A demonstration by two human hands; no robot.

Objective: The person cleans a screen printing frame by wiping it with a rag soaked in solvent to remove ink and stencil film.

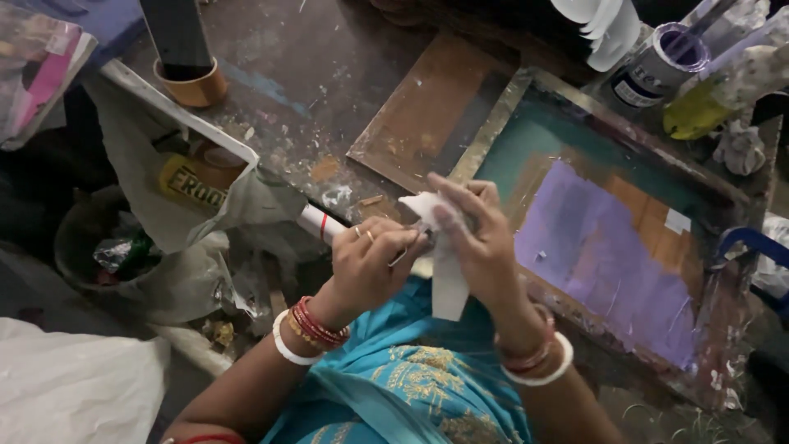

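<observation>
Head view: I look down on my two hands, together over the near edge of the table.
Left hand (374, 263): my fingers are curled narrow around a small thin thing at the fingertips; I cannot tell what it is. Rings sit on two fingers, red and white bangles at the wrist.
Right hand (477, 238): my fingers are spread and pressed against a white strip of paper (448, 279), holding it; its top is bunched by my fingertips and its tail hangs down toward my blue dress.
Paper's place: between both hands, just off the near-left corner of the printing frame (575, 107).
Printing frame: it lies flat on the table (329, 74), its screen smeared with lilac paint.
Paint can (657, 62): at the far edge beyond the frame, lilac inside.
Tape roll (193, 86): brown, well apart at the far left.
</observation>
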